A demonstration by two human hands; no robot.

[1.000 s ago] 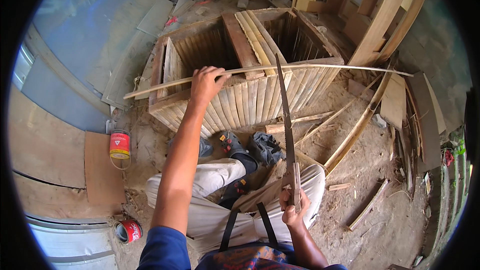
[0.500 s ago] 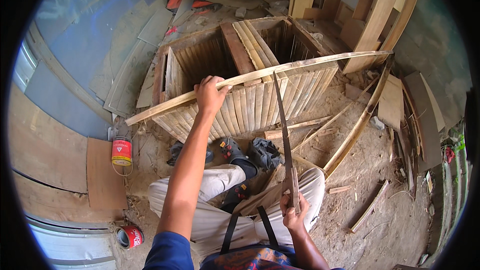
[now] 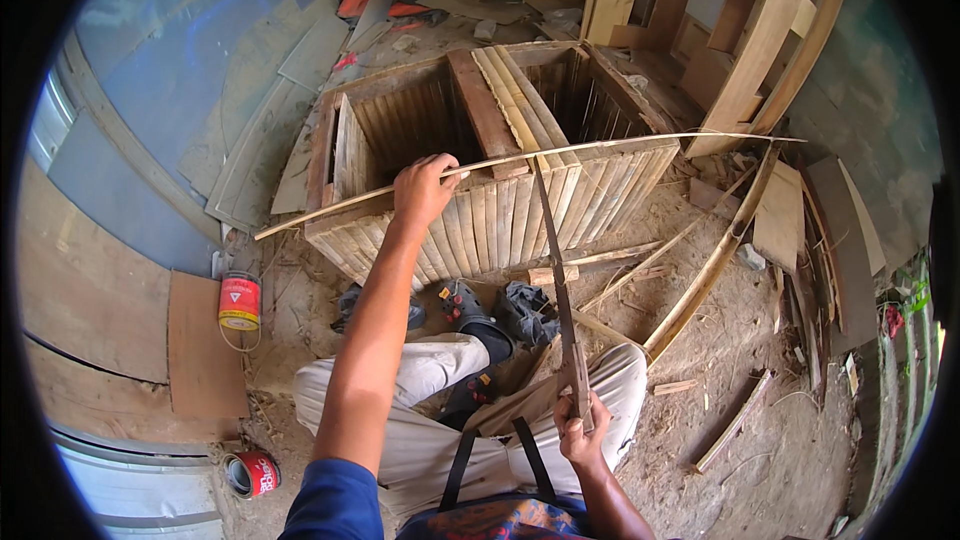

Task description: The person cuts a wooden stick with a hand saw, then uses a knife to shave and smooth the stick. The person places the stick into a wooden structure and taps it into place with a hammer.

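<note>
My left hand (image 3: 424,188) is closed around a long bamboo strip (image 3: 345,204), which lies across the near top edge of a slatted wooden box (image 3: 490,210). The strip bows slightly and shows a thin edge. My right hand (image 3: 584,430), low over my right thigh, grips the near end of a handsaw (image 3: 562,300) with a long, dark, tapering blade. Its narrow far tip reaches the strip near the box's middle divider; whether it touches cannot be told. Saw teeth are not clear at this size.
A red paint can (image 3: 239,302) stands at left, with another red can (image 3: 252,475) tipped nearer me. A long curved bamboo piece (image 3: 705,285) slants across the ground at right. Boards (image 3: 765,35) lean at the back right. Offcuts (image 3: 735,422) litter the dirt.
The bamboo strip has turned from its broad face to a thin edge, and its right part has dropped slightly. The blade tip has lowered with it. Both hands keep their grip.
</note>
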